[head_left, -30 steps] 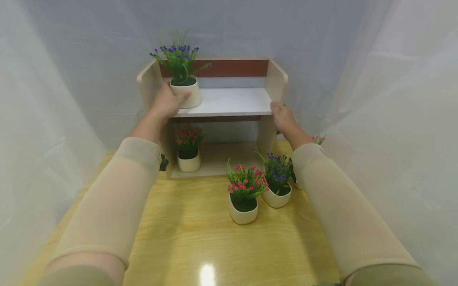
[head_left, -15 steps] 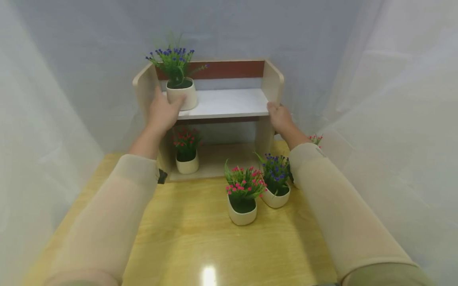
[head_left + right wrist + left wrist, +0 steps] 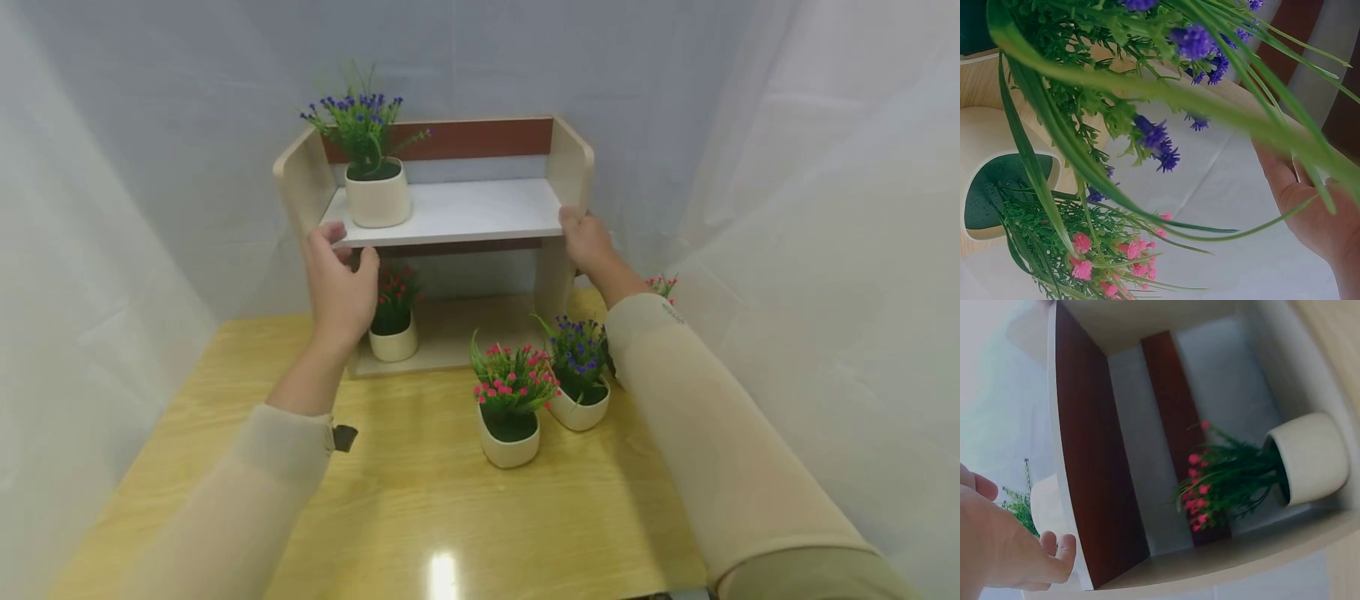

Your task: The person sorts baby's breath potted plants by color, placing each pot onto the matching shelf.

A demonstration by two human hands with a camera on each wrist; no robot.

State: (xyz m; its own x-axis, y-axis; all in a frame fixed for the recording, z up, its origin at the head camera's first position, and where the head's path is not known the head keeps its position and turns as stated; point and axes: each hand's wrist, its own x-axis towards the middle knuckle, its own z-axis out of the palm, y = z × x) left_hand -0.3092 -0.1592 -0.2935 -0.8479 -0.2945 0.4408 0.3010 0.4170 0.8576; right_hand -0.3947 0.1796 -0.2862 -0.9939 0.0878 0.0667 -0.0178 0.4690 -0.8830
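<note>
A two-tier desktop shelf (image 3: 480, 208) stands on the table. On its upper board, at the left, a purple-flowered potted plant (image 3: 378, 200) sits upright in a white pot. My left hand (image 3: 341, 287) is just below and in front of that pot, by the board's left front edge, fingers loosely bent and holding nothing; whether it touches the edge I cannot tell. At the other side my right hand (image 3: 591, 246) grips the shelf's right side panel, thumb in front. Below, a red-flowered potted plant (image 3: 1310, 459) occupies the lower left compartment.
Before the shelf, a pink-flowered potted plant (image 3: 510, 446) and another purple-flowered one (image 3: 581, 408) stand on the wooden table (image 3: 405, 500). Pink flowers (image 3: 663, 286) of a further plant show behind the right forearm. Pale sheeting (image 3: 825, 250) hangs around the table.
My left hand has let go of the purple-flowered plant's pot and drawn back and down toward me. The plant stays on the upper board. My right hand keeps its hold on the side panel.
</note>
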